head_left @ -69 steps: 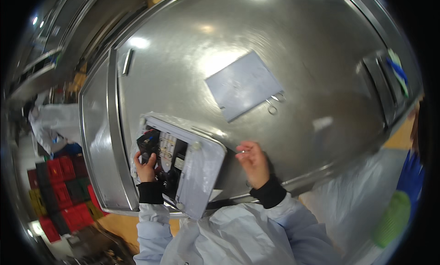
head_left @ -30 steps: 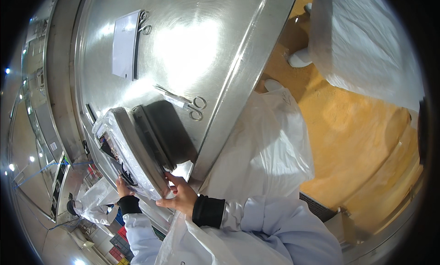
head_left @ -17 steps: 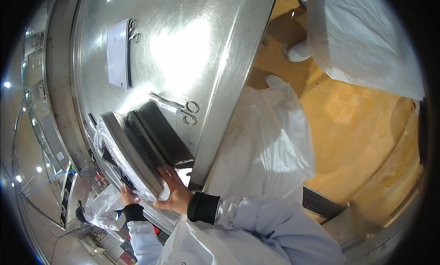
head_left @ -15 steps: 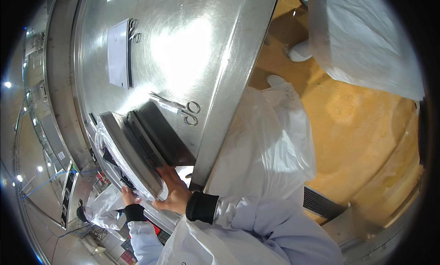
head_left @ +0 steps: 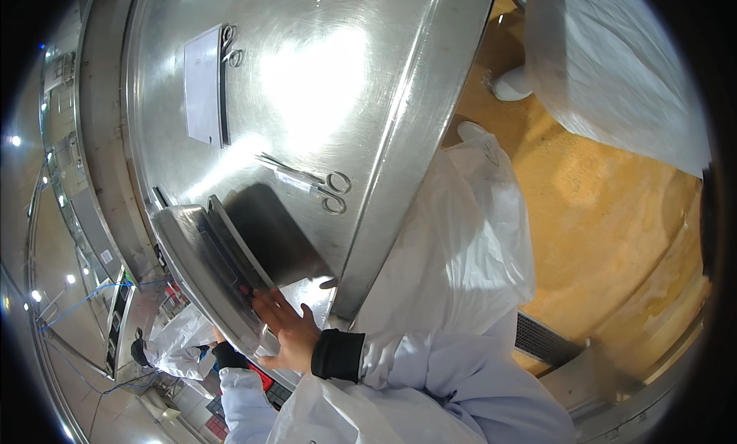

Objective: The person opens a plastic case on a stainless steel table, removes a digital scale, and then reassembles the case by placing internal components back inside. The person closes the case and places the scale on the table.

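A grey, shallow tray-like piece (head_left: 203,275) with a pale rim and dark layers along one side stands tilted at the near left of the metal table. My right hand (head_left: 290,335) grips its near right side, fingers laid along the dark part and thumb apart. On its far left side is my left hand (head_left: 220,337), mostly hidden behind the rim, its fingers out of sight. Scissors (head_left: 330,190) lie beside a slim metal tool (head_left: 280,166), to the right of the tray and apart from both hands.
The shiny steel table (head_left: 384,67) carries a white sheet or board (head_left: 203,87) with another pair of scissors (head_left: 231,48) at its edge. Across the orange floor (head_left: 599,221) stands a person in a white plastic apron (head_left: 622,75). Another person (head_left: 173,348) is at the lower left.
The tray has turned and tilted, and the clear film and black items at its left side no longer show. My left hand has slipped further behind it; my right hand stays against it.
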A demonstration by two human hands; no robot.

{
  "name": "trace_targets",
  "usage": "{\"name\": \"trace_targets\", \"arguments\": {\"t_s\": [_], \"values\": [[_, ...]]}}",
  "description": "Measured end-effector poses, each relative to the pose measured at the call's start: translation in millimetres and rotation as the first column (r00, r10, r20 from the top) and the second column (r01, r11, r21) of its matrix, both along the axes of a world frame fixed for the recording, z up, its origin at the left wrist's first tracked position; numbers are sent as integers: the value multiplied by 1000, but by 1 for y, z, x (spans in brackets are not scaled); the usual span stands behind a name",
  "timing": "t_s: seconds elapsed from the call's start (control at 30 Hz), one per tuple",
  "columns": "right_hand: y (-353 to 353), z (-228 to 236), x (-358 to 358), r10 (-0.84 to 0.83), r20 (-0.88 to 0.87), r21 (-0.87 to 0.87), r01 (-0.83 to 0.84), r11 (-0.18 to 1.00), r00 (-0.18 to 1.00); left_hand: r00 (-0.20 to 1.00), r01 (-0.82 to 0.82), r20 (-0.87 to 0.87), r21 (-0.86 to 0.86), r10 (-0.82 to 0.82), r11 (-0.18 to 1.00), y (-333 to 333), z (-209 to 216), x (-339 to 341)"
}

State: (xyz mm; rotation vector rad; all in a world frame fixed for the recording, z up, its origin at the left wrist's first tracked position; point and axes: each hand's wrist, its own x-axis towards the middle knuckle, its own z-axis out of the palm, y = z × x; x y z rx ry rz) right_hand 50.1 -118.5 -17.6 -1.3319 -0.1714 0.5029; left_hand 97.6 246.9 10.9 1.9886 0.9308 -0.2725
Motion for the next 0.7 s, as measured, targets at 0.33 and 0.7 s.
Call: {"name": "trace_targets", "arguments": {"t_s": [0.33, 0.7], "values": [[24, 0, 7, -339, -186, 271, 380, 885, 922, 994, 23, 108, 58, -29, 998, 54, 2, -8], [17, -15, 22, -270, -221, 175, 310, 934, 937, 986, 23, 148, 336, -77, 942, 48, 0, -1]]}}
